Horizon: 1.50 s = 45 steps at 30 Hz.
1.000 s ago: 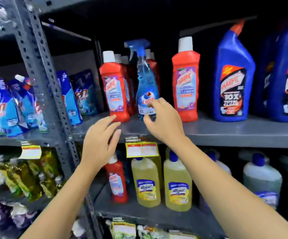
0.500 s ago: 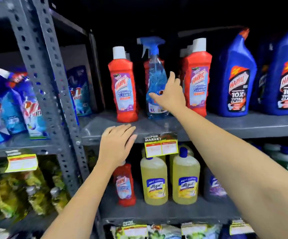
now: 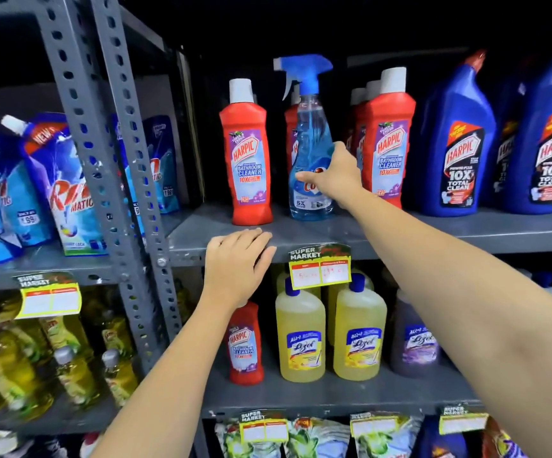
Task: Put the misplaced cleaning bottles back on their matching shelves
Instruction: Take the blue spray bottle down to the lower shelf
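Head view: the right hand [image 3: 334,178] is wrapped around the lower body of the blue Colin spray bottle [image 3: 311,153], which stands upright on the grey shelf [image 3: 433,231] — red Harpic bathroom cleaner bottles [image 3: 250,153] just beside the hand on either side. The left hand [image 3: 236,262] lies flat, fingers spread, on the shelf's front edge, gripping nothing — directly below it, a lone red Harpic bottle [image 3: 245,345] stands beside yellow Lizol bottles [image 3: 301,338].
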Available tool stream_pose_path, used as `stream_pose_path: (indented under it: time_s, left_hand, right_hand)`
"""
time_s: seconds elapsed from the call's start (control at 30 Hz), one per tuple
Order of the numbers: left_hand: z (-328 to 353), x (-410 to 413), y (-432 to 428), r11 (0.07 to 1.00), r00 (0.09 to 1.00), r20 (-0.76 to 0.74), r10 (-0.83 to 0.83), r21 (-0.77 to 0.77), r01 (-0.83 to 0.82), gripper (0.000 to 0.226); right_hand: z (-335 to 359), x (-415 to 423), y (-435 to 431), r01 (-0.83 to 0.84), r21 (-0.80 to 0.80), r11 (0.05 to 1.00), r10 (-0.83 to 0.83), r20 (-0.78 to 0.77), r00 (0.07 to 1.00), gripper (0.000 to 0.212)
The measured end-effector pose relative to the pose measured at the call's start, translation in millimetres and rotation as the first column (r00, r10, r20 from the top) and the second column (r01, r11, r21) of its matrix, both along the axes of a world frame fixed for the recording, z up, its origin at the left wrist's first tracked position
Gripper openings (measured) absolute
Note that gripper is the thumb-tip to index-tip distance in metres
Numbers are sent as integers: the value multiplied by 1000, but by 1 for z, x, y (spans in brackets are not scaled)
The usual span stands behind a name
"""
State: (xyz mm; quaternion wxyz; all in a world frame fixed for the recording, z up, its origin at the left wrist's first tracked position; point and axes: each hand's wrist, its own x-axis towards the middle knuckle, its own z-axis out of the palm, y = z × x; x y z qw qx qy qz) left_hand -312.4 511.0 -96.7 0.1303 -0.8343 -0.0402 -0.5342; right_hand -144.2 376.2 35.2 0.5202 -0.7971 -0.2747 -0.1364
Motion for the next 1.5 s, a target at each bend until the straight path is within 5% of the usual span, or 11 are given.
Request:
stream_pose_path:
  time_s: [0.43, 0.63, 0.73, 0.9, 1.2, 1.5]
  left_hand:
    - [-2, -17, -15, 987, 995, -76, -63, -152, 51, 40]
    - [-85, -59, -30, 964, 988, 70, -138, -218, 150, 36]
    - [-155, -66, -31, 926, 960, -130, -247, -323, 194, 38]
    - [-258, -59, -14, 898, 732, -601, -322, -438, 35, 40]
    - [-284, -19, -23, 928, 572, -786, -233, -356, -112, 51]
    - [-306, -10, -17, 943, 581, -789, -200, -316, -105, 59]
  right_hand:
    - [9, -91, -67, -284, 236, 929, 245, 181, 952, 73]
    - [-56, -139, -108, -416, 240, 877, 414, 60, 908, 65]
    - [-113, -148, -110, -410, 209, 888, 422, -10, 907, 69]
    - [-211, -153, -112, -362, 131, 923, 382, -182, 906, 68]
    - [-331, -102, -111, -144, -26, 989, 126, -356, 926, 71]
    - [-351, -69, -103, -90, -51, 995, 65, -374, 925, 65]
